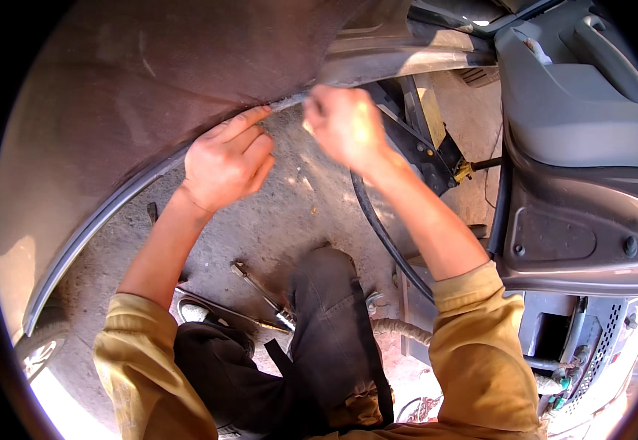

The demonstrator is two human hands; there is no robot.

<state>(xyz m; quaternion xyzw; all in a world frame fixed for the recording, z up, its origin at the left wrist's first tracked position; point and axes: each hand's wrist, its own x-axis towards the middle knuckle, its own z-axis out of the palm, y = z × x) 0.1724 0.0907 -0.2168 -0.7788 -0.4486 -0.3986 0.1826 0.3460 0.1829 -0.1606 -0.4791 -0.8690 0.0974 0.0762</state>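
At the far left, a dark rubber tyre with a pale spoked wheel (pixel 42 352) stands below the end of a large, gently curved brown painted panel (pixel 179 55). A narrow blue-grey edge strip (pixel 124 188) follows the panel's lower edge from its lower left corner toward the middle; whether it is folded metal or applied trim cannot be determined. Its face appears smooth; the panel is matt with faint scuffs.

Assessment: the panel is judged heavy, stiff and prone to scratching, best taken by its lower edge. The strip is judged thin, best held between thumb and fingertip, with care in case the edge is sharp.

The left hand (pixel 229 159) lays an extended index finger against this edge, remaining fingers loosely curled; its thumb is hidden, so any pinch cannot be confirmed. Below lies a slender metal tool (pixel 260 290) on rough grey concrete (pixel 315 209).

The right hand (pixel 344 125), blurred, is at the same edge, fingers bunched; whether it holds anything cannot be told. Right of it hangs a flexible black hose (pixel 379 224), then a moulded grey plastic door lining (pixel 575 114).
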